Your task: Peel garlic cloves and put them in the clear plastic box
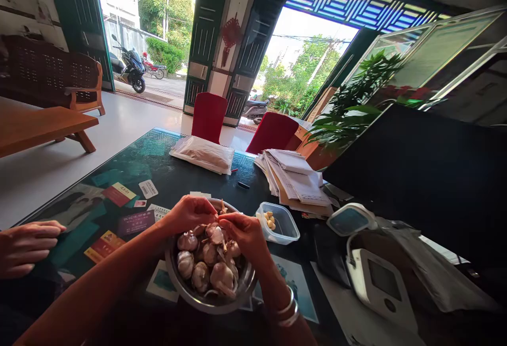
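Heads of garlic (209,253), pinkish-white and unpeeled, fill a round metal bowl (216,308) on the table. Over the bowl's far side, my left hand (197,213) pinches with thumb and finger. My right hand (245,232) comes in from the right, its fingertips pinched against those of the left. Whatever small piece sits between them is mostly hidden by the fingers. Just right of the bowl, a clear plastic container (291,232) holds several peeled garlic cloves (270,219). Two silvery bangles (287,311) circle my right wrist.
Another person's hand (29,245) rests at the left table edge. Cards (137,222) lie under the glass top. Farther back are a plastic-wrapped packet (204,154) and a paper stack (295,177). At right stand a blood pressure monitor (382,285) and a dark screen (428,177).
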`<state>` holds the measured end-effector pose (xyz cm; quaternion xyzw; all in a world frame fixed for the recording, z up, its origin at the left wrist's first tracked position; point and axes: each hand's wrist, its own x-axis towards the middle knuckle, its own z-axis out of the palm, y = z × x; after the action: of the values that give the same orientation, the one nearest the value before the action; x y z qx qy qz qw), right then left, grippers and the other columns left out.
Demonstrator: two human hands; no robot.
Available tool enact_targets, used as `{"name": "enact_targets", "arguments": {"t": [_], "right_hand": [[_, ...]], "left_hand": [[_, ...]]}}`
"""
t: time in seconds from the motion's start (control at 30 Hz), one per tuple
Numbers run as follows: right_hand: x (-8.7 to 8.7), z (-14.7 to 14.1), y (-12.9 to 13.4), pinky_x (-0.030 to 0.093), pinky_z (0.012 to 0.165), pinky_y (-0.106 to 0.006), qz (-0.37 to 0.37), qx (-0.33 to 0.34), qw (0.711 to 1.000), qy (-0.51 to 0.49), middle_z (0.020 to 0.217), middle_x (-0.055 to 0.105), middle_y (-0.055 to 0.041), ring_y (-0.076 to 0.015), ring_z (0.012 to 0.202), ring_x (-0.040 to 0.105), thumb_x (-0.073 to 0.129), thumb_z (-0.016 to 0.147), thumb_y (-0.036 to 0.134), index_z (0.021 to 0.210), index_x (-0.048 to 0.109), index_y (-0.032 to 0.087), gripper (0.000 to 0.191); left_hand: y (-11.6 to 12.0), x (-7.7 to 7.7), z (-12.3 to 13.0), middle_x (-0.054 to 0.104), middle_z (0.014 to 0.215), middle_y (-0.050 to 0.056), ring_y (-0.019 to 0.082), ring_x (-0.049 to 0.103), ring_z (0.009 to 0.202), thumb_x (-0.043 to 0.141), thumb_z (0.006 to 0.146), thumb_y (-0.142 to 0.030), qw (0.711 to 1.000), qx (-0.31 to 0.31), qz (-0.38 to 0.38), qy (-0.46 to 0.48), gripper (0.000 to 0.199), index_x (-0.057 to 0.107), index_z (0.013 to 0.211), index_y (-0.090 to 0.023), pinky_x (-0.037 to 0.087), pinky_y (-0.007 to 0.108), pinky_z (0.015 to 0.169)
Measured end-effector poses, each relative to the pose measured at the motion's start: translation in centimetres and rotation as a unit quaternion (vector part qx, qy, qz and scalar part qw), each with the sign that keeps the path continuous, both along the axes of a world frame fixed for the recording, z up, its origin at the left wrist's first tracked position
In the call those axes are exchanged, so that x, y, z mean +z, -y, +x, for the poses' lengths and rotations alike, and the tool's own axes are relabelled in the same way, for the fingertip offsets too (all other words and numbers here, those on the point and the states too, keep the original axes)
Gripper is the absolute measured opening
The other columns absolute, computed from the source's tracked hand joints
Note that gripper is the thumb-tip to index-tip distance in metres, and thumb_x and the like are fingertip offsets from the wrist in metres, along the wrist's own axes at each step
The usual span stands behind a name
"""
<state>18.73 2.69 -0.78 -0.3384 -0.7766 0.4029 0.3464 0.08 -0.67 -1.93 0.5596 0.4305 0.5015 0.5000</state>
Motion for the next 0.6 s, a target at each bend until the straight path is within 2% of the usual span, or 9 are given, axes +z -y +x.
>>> {"name": "enact_targets", "arguments": {"t": [0.13,0.33,0.6], "right_hand": [[0.06,-0.35,0.55,0.048,0.059,-0.025,0.057,0.002,0.998,0.019,0.075,0.072,-0.0042,-0.017,0.065,0.064,0.059,0.081,0.027,0.085,0.073,0.018,0.017],[0.2,-0.47,0.75,0.047,0.056,-0.023,0.103,-0.002,0.993,0.051,0.065,0.07,-0.0025,-0.0153,0.058,0.063,0.057,0.082,0.023,0.084,0.072,0.017,0.016],[0.25,-0.51,0.59,0.049,0.055,-0.021,0.103,0.026,0.994,0.023,0.064,0.069,-0.0016,-0.0139,0.056,0.065,0.057,0.083,0.02,0.084,0.069,0.017,0.013]], "left_hand": [[-0.03,0.01,-0.03,0.07,0.072,0.008,0.017,0.063,0.064,0.072,0.066,-0.023,1.0,0.021,0.0,-0.016,0.02,0.067,0.078,-0.008,0.048,0.026,0.061],[0.0,-0.04,0.0,0.071,0.069,0.007,0.017,0.064,0.06,0.074,0.061,-0.019,0.999,0.026,-0.02,0.009,0.017,0.067,0.073,-0.008,0.049,0.025,0.058],[-0.2,-0.44,0.07,0.071,0.066,0.007,0.017,0.065,0.058,0.076,0.058,-0.019,0.998,0.03,-0.027,0.043,0.02,0.067,0.07,-0.007,0.051,0.026,0.058]]}}
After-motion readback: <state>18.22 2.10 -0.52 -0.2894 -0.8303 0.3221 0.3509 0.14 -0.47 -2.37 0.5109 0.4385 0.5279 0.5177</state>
